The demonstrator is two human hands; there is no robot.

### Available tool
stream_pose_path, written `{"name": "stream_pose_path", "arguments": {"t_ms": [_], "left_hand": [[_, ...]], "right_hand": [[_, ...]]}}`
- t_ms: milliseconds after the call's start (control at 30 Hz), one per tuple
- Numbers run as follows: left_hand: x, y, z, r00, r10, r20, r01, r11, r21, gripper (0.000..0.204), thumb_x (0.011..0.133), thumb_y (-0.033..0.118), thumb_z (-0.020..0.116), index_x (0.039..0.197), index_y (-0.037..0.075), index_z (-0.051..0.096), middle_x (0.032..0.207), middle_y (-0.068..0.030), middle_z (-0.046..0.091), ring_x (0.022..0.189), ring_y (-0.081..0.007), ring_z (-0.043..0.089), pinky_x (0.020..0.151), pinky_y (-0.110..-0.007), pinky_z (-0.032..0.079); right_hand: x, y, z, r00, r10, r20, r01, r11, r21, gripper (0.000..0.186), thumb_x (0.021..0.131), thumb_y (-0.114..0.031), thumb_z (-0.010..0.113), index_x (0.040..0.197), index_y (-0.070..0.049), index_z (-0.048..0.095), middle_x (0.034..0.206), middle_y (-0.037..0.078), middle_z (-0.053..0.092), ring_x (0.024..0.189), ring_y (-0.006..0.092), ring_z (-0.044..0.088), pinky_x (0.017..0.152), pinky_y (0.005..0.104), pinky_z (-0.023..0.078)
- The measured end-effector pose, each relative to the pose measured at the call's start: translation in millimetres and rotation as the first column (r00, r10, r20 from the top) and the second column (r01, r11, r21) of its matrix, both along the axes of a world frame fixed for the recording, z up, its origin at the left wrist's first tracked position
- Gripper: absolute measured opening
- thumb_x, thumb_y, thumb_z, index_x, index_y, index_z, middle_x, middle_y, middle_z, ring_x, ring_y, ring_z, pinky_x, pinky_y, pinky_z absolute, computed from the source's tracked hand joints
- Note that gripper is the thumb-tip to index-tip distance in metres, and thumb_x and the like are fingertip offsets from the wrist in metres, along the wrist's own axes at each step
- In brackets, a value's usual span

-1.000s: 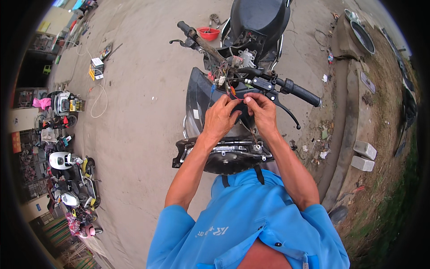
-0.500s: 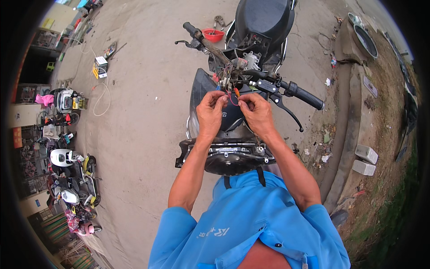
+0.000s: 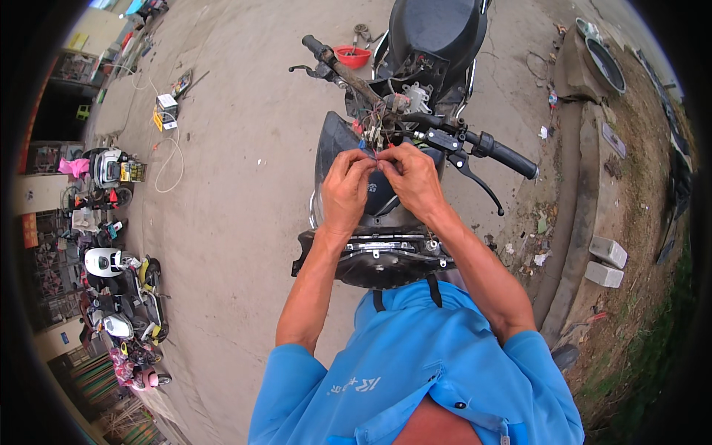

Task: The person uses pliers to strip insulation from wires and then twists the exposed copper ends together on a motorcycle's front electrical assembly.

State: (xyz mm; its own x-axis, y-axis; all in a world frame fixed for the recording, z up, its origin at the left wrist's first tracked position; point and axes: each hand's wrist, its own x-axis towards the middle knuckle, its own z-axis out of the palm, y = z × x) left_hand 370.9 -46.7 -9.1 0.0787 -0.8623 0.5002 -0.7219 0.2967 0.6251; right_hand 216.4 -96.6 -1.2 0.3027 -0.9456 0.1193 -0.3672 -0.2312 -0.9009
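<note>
A dark electric scooter stands before me, its front stripped so that a bundle of thin coloured wires (image 3: 380,122) shows between the handlebar grips. My left hand (image 3: 346,187) is closed in a pinch on a thin wire, below a blue connector (image 3: 362,144). Fingertip to fingertip with it, my right hand (image 3: 412,180) pinches a thin reddish wire; the fingers hide most of both wires. Just beyond the right fingers is the brake lever (image 3: 478,182) with its black grip (image 3: 510,157). The black front panel (image 3: 382,194) lies under my hands, and the headlight unit (image 3: 378,259) is close to my body.
A red bowl (image 3: 351,57) with tools sits on the concrete left of the scooter seat (image 3: 434,33). Farther left are a box with a pale cable (image 3: 167,107) and a row of parked scooters (image 3: 119,259). White blocks (image 3: 604,274) lie by the kerb at right.
My right hand has moved left and slightly up, bringing its fingertips against those of my left hand. The reddish wire loop that showed between them is now mostly covered.
</note>
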Motion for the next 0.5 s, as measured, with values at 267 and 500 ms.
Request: {"name": "stream_pose_path", "arguments": {"t_ms": [267, 500], "left_hand": [[8.1, -6.4, 2.4, 0.993, -0.068, 0.095, 0.074, 0.996, -0.056, 0.017, 0.083, -0.007, 0.072, 0.097, 0.002, 0.070, 0.098, -0.0092, 0.068, 0.087, -0.0279, 0.066, 0.075, -0.037, 0.055], [7.1, -6.8, -0.8, 0.984, -0.052, -0.173, 0.072, 0.992, 0.108, 0.014, 0.086, -0.008, 0.070, 0.097, 0.000, 0.069, 0.092, -0.0091, 0.069, 0.082, -0.0215, 0.067, 0.074, -0.031, 0.054]], "right_hand": [[1.7, -1.5, -5.1, 0.999, 0.042, -0.010, -0.042, 0.999, -0.015, 0.015, 0.087, -0.007, 0.072, 0.100, -0.001, 0.073, 0.094, 0.015, 0.068, 0.086, 0.0342, 0.069, 0.076, 0.0415, 0.054], [-0.1, -6.5, -5.7, 0.994, 0.095, -0.046, -0.095, 0.995, 0.004, 0.015, 0.086, -0.007, 0.073, 0.100, -0.001, 0.074, 0.092, 0.015, 0.067, 0.087, 0.0342, 0.068, 0.077, 0.0413, 0.054]]}}
